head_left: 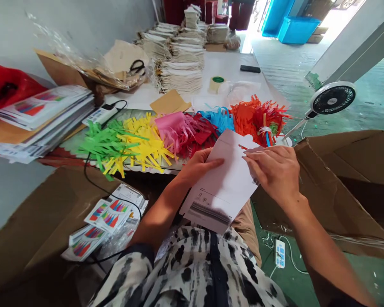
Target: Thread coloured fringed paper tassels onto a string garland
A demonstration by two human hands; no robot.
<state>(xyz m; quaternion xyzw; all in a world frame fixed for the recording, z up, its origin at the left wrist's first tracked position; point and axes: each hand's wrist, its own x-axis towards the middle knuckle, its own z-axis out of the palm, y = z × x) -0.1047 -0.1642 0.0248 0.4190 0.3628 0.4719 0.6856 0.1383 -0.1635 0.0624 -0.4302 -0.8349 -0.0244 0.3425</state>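
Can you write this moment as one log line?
left hand: holds white envelope | right hand: pinches its top edge | beyond: coloured paper fringes

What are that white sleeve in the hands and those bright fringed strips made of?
The white sleeve, held by the left hand and right hand, looks like thin matte card or paper: flat, crisp edges, a printed grey band. The fringed strips look like thin coloured paper, cut into limp, curling slivers.
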